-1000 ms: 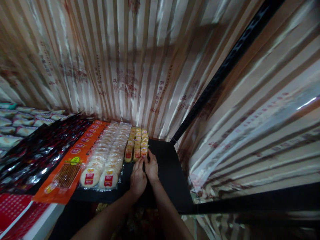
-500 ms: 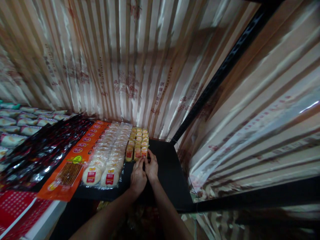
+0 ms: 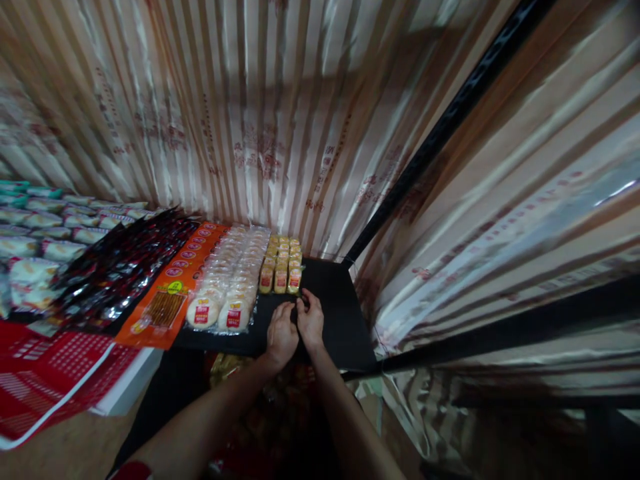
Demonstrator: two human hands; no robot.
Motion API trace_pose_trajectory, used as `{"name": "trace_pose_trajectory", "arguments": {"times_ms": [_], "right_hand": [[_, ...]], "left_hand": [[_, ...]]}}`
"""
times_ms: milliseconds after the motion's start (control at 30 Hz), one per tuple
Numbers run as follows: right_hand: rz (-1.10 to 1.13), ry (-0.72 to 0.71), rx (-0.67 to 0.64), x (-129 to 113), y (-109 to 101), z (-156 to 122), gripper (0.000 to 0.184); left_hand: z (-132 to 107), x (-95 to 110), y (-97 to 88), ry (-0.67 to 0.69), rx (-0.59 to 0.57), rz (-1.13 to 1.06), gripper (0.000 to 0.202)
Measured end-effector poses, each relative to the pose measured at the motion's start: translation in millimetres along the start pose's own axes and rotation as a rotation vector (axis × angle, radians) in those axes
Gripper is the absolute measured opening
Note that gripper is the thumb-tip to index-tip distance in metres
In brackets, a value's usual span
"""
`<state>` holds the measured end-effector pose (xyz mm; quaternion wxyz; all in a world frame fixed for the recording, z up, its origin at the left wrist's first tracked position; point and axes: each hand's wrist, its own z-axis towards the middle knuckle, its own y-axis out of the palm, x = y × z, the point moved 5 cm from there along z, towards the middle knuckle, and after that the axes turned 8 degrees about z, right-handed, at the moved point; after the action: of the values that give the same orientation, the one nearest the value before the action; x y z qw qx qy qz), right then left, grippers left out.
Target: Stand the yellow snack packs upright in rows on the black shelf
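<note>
On a black shelf, small yellow wrapped snack packs with red and white labels stand in three short rows. My left hand is just in front of them, fingers loosely bent, with nothing visible in it. Beside it, my right hand has its fingertips near the front right pack, a small gap apart; its thumb and fingers are slightly spread and no held item shows. Left of the yellow packs lie two rows of round white rice crackers in clear wrappers.
Further left are orange snack bags, dark shiny packets and several white packets. A red basket with a white handle is at lower left. A black metal post rises at the right before striped plastic sheeting.
Both hands have drawn back from the front of the yellow packs, where their fingertips were touching. The view has tilted down, showing more of the red basket and floor.
</note>
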<state>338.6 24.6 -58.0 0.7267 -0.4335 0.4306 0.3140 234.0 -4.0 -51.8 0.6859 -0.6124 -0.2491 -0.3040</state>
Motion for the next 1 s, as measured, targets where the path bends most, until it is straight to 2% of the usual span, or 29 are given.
{"name": "trace_pose_trajectory", "arguments": {"times_ms": [167,333,433,533,633,700,767,867,1000], "right_hand": [[0.081,0.021,-0.035,-8.5,-6.6,-45.5,0.036],[0.139,0.021,-0.078,-11.7,-9.9,-101.0,0.033],[0.083,-0.018,-0.136,-15.0,-7.5,-134.8,0.034],[-0.029,-0.030,-0.243,-12.2,4.9,-162.2,0.034],[-0.150,0.045,-0.332,3.4,23.5,-178.2,0.035],[-0.231,0.114,-0.393,18.2,36.1,-183.3,0.036],[-0.304,0.191,-0.459,33.7,46.4,-186.0,0.036],[-0.352,0.280,-0.509,52.2,55.0,-187.4,0.035],[-0.348,0.340,-0.532,65.3,62.3,-189.4,0.031]], "left_hand": [[-37.9,-2.3,-4.4,0.040,-0.031,-0.082,0.049],[-87.6,-9.6,-16.0,0.140,-0.068,-0.219,0.041],[-115.4,-23.4,-22.8,0.105,-0.100,-0.243,0.031],[-133.4,-46.9,-22.5,0.033,-0.171,-0.193,0.029],[-139.6,-80.3,-18.2,-0.110,-0.257,-0.054,0.031],[-140.0,-104.1,-15.6,-0.237,-0.329,0.092,0.030],[-137.8,-122.2,-14.7,-0.306,-0.374,0.210,0.031],[-131.9,-137.0,-12.1,-0.313,-0.392,0.278,0.040],[-125.8,-145.1,1.3,-0.286,-0.422,0.280,0.044]]}}
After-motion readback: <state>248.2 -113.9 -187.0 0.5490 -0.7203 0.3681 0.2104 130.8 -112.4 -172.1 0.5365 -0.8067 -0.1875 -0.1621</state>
